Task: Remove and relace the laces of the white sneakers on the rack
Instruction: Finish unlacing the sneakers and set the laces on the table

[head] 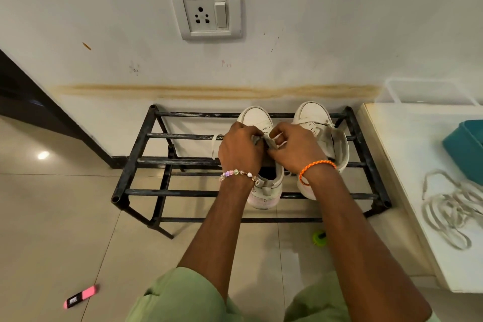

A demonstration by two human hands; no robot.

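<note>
both hands work close together over the left sneaker (264, 123) on the rack (146, 136). the left hand (239, 148) grips its tongue (270, 141); the right hand (295, 148) pinches a lace (279, 136).

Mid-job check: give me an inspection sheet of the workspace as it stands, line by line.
Surface: black metal rack on a tiled floor, against the wall.
Job's things: two white sneakers on the top bars; left sneaker being worked on, right sneaker with no lace seen in it; a loose lace piled on the white counter at the right.
Clutter: pink highlighter and a small green object on the floor; teal container on the counter.
Grippers: left hand and right hand curl their fingers on the lace and tongue of the left sneaker.
Cables: nothing seen.
Surroundings: wall socket above the rack; brown stain line along the wall.
</note>
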